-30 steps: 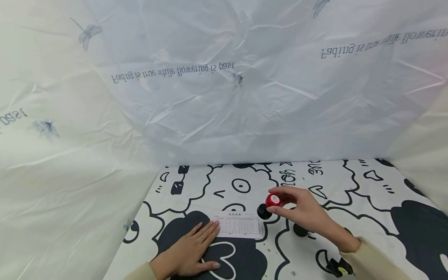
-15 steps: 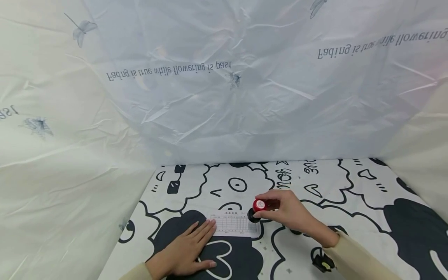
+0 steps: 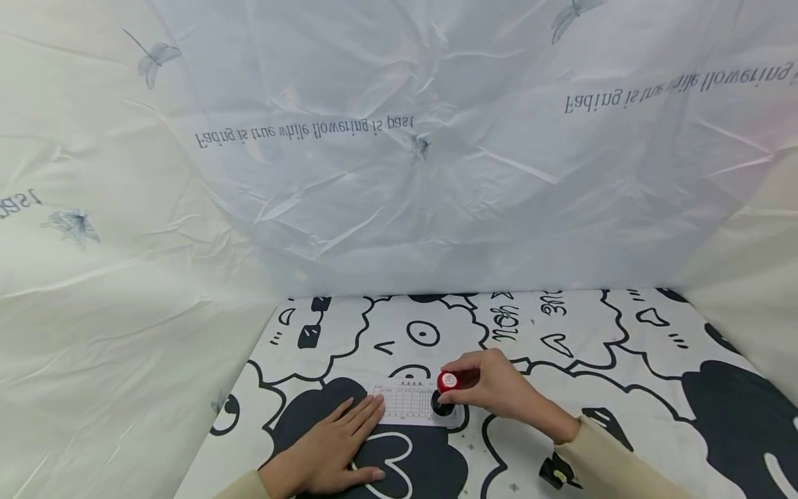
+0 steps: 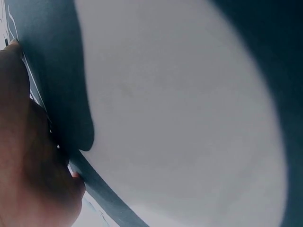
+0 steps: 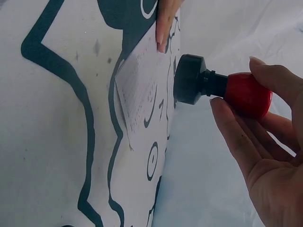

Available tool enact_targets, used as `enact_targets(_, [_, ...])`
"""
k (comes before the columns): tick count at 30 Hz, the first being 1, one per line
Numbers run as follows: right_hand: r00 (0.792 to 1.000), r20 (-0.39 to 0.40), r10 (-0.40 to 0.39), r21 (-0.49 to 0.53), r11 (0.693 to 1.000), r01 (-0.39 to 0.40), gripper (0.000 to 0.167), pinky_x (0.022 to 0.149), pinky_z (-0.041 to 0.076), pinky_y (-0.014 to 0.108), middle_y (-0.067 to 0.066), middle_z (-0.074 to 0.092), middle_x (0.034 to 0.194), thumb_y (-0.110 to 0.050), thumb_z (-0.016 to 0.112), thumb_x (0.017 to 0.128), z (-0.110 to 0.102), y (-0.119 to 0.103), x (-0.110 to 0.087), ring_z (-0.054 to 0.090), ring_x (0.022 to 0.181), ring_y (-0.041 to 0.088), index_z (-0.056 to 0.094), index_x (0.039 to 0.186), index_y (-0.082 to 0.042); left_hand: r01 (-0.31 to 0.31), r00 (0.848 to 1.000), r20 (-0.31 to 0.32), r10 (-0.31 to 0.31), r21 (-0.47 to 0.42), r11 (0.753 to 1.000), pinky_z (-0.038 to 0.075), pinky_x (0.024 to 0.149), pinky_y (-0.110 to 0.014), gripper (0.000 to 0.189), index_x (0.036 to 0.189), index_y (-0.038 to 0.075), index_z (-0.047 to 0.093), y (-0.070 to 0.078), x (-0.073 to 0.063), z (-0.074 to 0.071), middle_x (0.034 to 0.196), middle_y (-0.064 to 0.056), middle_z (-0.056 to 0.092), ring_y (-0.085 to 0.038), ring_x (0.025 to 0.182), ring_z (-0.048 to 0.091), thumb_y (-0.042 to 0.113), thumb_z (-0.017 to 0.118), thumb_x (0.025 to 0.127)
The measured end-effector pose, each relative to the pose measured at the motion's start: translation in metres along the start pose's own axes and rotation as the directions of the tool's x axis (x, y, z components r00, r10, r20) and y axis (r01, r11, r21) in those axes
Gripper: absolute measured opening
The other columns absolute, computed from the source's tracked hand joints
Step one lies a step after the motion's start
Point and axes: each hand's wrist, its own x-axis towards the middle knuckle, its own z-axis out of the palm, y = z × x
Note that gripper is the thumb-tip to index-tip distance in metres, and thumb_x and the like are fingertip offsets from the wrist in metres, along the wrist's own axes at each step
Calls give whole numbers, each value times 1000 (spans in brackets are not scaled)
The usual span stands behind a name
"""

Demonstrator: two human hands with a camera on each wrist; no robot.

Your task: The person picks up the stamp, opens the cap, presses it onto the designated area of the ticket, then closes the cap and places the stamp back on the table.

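Observation:
In the head view my right hand point(image 3: 489, 381) pinches the red knob of a stamp point(image 3: 447, 382) between thumb and fingers. The stamp's black round base overlaps the right part of a printed paper form point(image 3: 402, 403). Seen from the right wrist, the black base of the stamp point(image 5: 189, 79) hangs tilted over the paper form point(image 5: 137, 82), with a gap between them. My left hand point(image 3: 337, 443) lies flat, palm down, its fingertips on the form's left edge. Only a dark, blurred part of the left hand point(image 4: 33, 156) shows in the left wrist view.
A white cloth point(image 3: 536, 443) with black cartoon line drawings covers the table. Pale plastic sheeting point(image 3: 399, 229) with printed lettering hangs behind and on both sides. A small black object point(image 3: 556, 471) with a yellow-green spot sits at the right forearm.
My right hand has carried the stamp left and slightly down, from beside the form's right edge to over its right part. The left hand has stayed in place.

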Motion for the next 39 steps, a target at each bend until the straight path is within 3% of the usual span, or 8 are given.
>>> enact_targets(19, [995,55,85,-15,996,-85,43,69,59,21,-1,78,101,-32,92,81,9,11,2,69,81,3,80,114,-7,-6,1000,26,7,-31,1000,32,128,-52,96,169,15,22,0,0,2,178,0,20,-18,164,25,82,22,100])
enact_targets(39, [997,64,50,-51,998,-46,40,69,57,19,0,79,101,-31,93,79,15,18,11,68,81,1,81,110,-9,19,999,39,-17,-51,999,30,129,-53,98,170,17,19,-3,2,2,178,1,18,-18,164,22,84,21,99])
